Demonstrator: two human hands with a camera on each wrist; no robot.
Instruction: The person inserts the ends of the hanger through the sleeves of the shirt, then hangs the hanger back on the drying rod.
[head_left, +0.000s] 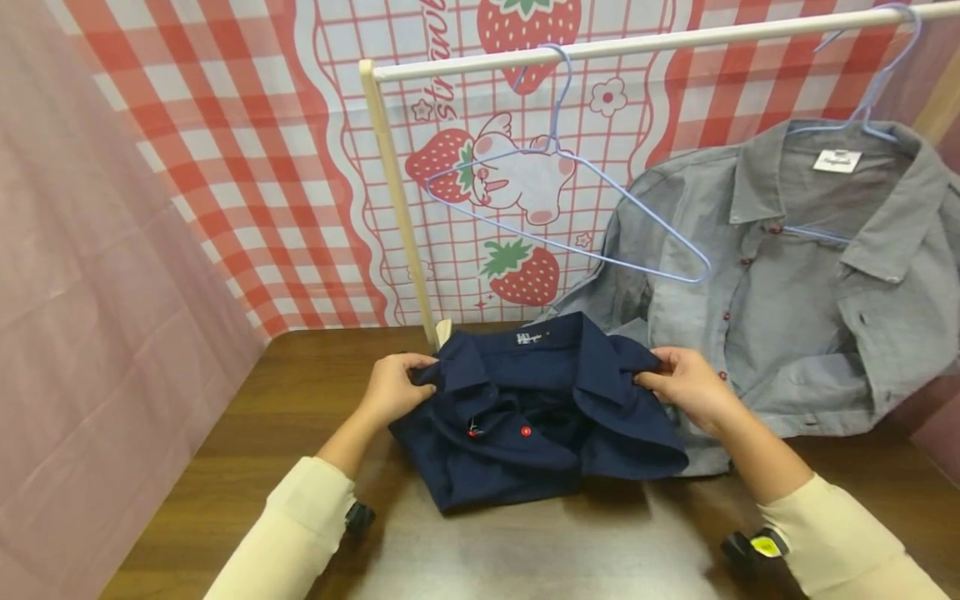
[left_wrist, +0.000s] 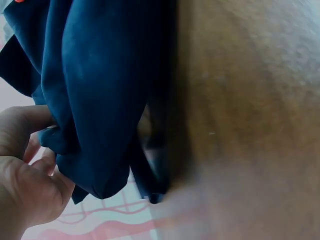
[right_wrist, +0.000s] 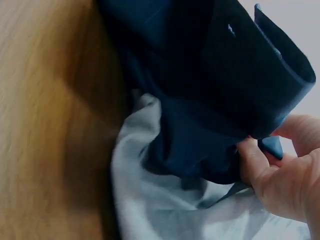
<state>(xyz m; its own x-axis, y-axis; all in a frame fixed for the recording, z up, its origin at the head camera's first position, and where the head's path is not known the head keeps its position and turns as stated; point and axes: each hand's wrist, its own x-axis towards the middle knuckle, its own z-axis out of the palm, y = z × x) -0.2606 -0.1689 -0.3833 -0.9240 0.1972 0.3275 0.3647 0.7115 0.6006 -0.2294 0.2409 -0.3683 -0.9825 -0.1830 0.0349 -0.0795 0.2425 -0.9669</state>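
Observation:
A navy blue shirt [head_left: 517, 467] with red buttons is held up by its shoulders, its collar toward the rack and its lower part resting on the table. My left hand [head_left: 393, 390] pinches the left shoulder between thumb and fingers; the left wrist view shows the cloth bunched in that hand [left_wrist: 35, 170]. The opposite shoulder is pinched by my right hand [head_left: 693, 390], seen also in the right wrist view as a hand [right_wrist: 280, 170] beside the collar. Above the shirt, a bare lilac hanger [head_left: 555, 246] hangs from the rail.
The wooden rack's pale rail [head_left: 667, 37] crosses the top, with a post [head_left: 401, 200] at its left end. A grey shirt [head_left: 795, 333] hangs at the right on another hanger [head_left: 873, 92], its lower part touching the brown table [head_left: 247, 442]. Behind stands a strawberry-patterned cloth [head_left: 247, 167].

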